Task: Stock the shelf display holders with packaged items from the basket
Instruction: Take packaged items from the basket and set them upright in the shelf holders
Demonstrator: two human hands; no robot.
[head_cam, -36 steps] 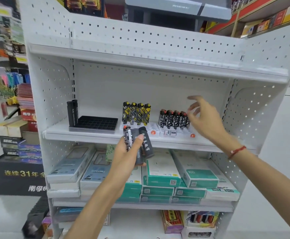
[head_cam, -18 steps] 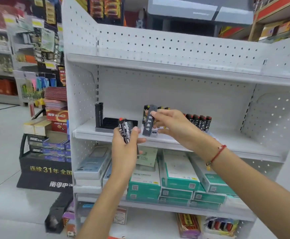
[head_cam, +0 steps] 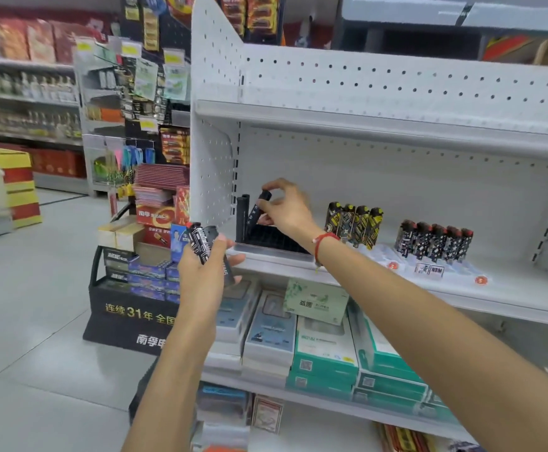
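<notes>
Since half a second ago the right hand [head_cam: 285, 210] has carried its dark lighter [head_cam: 257, 210] leftward, from the centre of the shelf to the black slotted tray [head_cam: 272, 239] at frame centre; view has swung left too, more aisle now showing.

Right hand: thumb and fingers pinch the lighter's top end, grip clamped on it. Lighter tilted, lower end down at the tray's back-left part, just beside two black lighters [head_cam: 243, 216] standing upright in the tray's left corner. Cannot tell whether it is seated in a slot.

Left hand [head_cam: 205, 272]: lower, left of centre, in front of the shelf edge, grip closed round a small bunch of lighters [head_cam: 201, 241], one with white pattern on black.

Middle shelf [head_cam: 380, 288], right of the tray: a row of yellow-and-black lighters [head_cam: 354, 223] upright in a white holder, then a row of dark speckled lighters [head_cam: 434, 239] in a second holder [head_cam: 429, 269].

Lower shelf: stacked green and grey boxes [head_cam: 324, 350]. Red cord on the right wrist [head_cam: 323, 239].
</notes>
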